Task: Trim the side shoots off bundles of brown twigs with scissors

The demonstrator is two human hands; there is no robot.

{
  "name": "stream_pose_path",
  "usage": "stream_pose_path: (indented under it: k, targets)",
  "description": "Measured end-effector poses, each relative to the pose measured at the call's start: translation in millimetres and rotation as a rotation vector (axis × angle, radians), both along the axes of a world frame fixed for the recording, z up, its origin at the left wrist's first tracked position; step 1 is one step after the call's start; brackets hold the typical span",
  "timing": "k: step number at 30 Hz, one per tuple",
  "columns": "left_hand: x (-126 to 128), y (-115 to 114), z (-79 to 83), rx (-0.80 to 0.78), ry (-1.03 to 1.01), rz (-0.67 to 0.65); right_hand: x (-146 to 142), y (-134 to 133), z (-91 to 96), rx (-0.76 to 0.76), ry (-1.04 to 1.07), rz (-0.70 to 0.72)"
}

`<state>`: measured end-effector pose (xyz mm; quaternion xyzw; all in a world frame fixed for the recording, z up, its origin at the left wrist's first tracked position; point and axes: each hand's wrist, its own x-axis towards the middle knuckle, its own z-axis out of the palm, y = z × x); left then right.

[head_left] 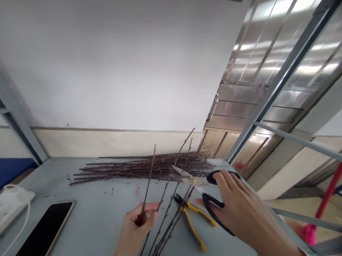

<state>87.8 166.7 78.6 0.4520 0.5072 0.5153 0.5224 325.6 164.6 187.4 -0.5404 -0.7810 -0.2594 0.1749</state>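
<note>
Pinching dark twigs [149, 177] above the surface [95, 224] in the head view, fingers [151, 206] of the left hand [132, 230] closed round them, gripping parted black-handled scissors [197, 184] in the right hand [238, 201], near yellow-handled pliers [195, 209] and a twig pile [133, 168] by the wall [119, 63]

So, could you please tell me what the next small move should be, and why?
Probably bring the scissors closer to the upright twig: the left hand is pinching it, while the right hand holds the scissors with their blades parted, to the twig's right.
</note>
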Motion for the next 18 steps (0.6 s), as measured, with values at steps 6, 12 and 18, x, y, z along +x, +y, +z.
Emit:
stream_pose_path:
  k: [6,12,18]
  targets:
    - [8.0,-5.7,5.1,0.083,0.07,0.074,-6.3,0.2,17.3,0.03,-0.152,-0.029]
    - [16.4,-10.6,3.4,0.125,0.094,0.133,-5.4,1.5,21.4,0.021,-0.236,-0.017]
    - [12.3,-9.8,3.1,0.115,0.066,0.097,5.0,3.3,15.7,0.008,-0.246,-0.046]
